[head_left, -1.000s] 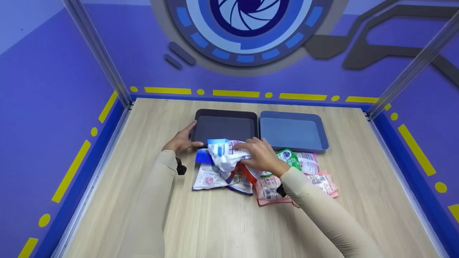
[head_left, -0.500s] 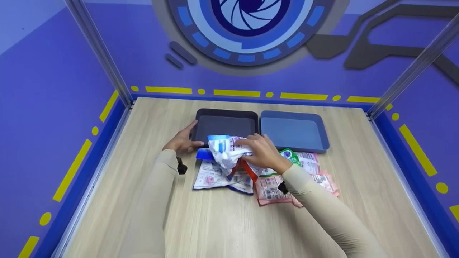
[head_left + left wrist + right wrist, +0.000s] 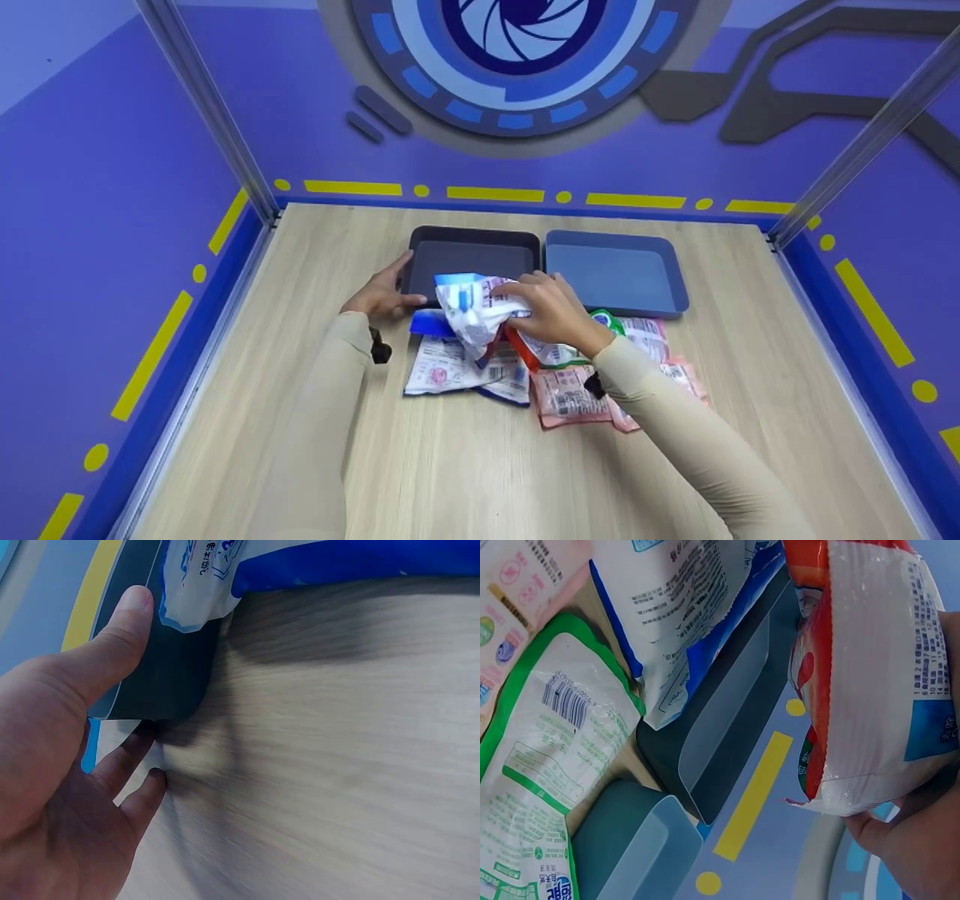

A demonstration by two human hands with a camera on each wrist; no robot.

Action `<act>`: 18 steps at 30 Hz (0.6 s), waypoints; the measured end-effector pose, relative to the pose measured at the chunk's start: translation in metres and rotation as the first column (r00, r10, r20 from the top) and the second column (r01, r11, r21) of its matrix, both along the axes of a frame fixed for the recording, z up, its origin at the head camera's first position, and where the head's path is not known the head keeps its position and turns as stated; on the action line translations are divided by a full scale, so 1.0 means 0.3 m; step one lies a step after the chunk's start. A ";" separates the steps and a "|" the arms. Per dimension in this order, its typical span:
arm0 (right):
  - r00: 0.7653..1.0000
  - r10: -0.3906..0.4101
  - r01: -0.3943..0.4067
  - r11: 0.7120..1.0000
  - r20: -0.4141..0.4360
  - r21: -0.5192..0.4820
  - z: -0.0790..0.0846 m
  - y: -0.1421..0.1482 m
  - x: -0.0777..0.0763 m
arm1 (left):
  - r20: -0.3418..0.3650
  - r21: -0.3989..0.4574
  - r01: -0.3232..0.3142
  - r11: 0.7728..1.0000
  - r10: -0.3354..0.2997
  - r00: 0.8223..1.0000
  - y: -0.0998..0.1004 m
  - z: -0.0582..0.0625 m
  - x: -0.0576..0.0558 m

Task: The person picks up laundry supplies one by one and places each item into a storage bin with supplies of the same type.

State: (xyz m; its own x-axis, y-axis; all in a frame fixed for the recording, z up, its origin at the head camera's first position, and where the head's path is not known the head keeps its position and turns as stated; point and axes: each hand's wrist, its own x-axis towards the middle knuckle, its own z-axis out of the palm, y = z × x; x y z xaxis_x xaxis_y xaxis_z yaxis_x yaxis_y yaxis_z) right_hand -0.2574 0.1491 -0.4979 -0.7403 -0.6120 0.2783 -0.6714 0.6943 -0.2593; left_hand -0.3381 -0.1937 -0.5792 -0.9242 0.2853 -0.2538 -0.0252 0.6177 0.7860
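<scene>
In the head view, my right hand (image 3: 551,304) grips a white plastic packet (image 3: 480,311) with blue and red parts, raised over the front rim of the dark grey tray (image 3: 472,259). The right wrist view shows the red-and-white side of this packet (image 3: 874,682), with fingers around its lower end. My left hand (image 3: 384,296) is at the tray's front left corner. In the left wrist view, its thumb (image 3: 131,619) lies extended against the tray's outer wall (image 3: 169,682), with other fingers around the corner. White packets with blue edges (image 3: 442,367) lie in front of this tray.
A blue-grey tray (image 3: 615,274) stands right beside the dark one. Pink packets (image 3: 566,401) and a green-edged white packet (image 3: 562,757) lie on the wooden table (image 3: 450,480), partly under the right forearm. Purple walls enclose the back and sides.
My right hand has raised the packet slightly and moved it away from me, further over the dark tray. The left hand keeps its place at the tray's corner.
</scene>
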 end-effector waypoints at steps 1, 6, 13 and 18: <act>1.000 -0.001 0.001 1.000 -0.002 -0.002 0.002 0.000 -0.002 | 0.000 -0.002 -0.002 1.000 0.002 1.000 0.001 0.000 0.000; 1.000 -0.005 0.005 1.000 -0.009 -0.005 0.008 -0.001 -0.013 | 0.007 -0.008 -0.002 1.000 0.002 1.000 -0.001 0.003 0.000; 1.000 -0.004 0.003 1.000 -0.022 -0.022 0.009 -0.006 -0.037 | 0.006 -0.009 0.006 1.000 -0.006 1.000 0.000 0.004 0.000; 0.999 0.007 -0.010 0.999 -0.050 -0.048 0.007 -0.002 -0.061 | 0.018 -0.007 -0.002 1.000 0.003 1.000 0.004 0.007 0.002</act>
State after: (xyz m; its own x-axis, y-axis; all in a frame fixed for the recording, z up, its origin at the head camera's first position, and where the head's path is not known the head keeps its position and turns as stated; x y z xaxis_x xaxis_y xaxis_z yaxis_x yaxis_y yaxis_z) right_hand -0.2757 0.1486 -0.4957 -0.7196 -0.6032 0.3439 -0.6902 0.6758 -0.2589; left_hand -0.3375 -0.1926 -0.5770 -0.9203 0.2811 -0.2721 -0.0406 0.6232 0.7810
